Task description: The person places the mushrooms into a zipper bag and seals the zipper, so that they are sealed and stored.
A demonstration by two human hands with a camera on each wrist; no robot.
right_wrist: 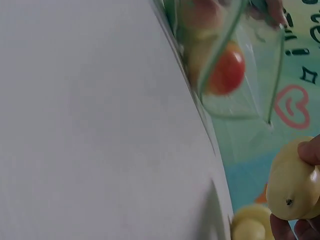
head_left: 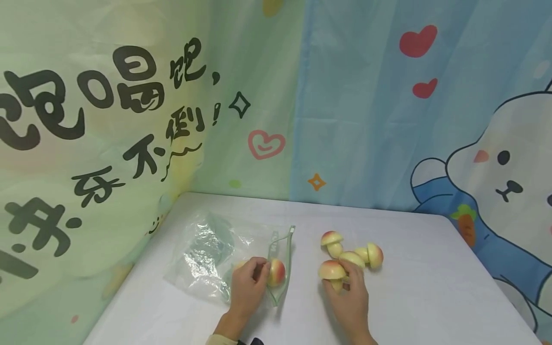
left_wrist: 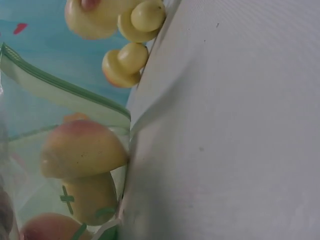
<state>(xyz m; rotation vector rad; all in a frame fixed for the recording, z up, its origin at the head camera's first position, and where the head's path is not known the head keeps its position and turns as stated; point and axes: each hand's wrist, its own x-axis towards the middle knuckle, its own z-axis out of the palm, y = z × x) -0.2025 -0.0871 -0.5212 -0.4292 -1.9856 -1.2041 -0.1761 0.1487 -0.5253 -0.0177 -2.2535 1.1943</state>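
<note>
A clear zip bag (head_left: 207,249) with a green seal lies on the left of the table, its mouth facing right. My left hand (head_left: 250,285) pinches the bag's film near the mouth. Inside the bag, a toy mushroom (head_left: 277,272) with a reddish cap sits close to the opening; the left wrist view has this toy mushroom (left_wrist: 82,150) behind the film, and a second reddish cap (left_wrist: 52,227) below it. To the right of the bag, my right hand (head_left: 351,297) grips another pale yellow toy mushroom (head_left: 332,270) between thumb and fingers.
Just beyond my right hand lie several more toy mushrooms, one toy mushroom (head_left: 331,241) at the back and another toy mushroom (head_left: 374,255) on its side to the right. A white table (head_left: 431,287) carries everything. Printed curtains (head_left: 353,96) hang behind it.
</note>
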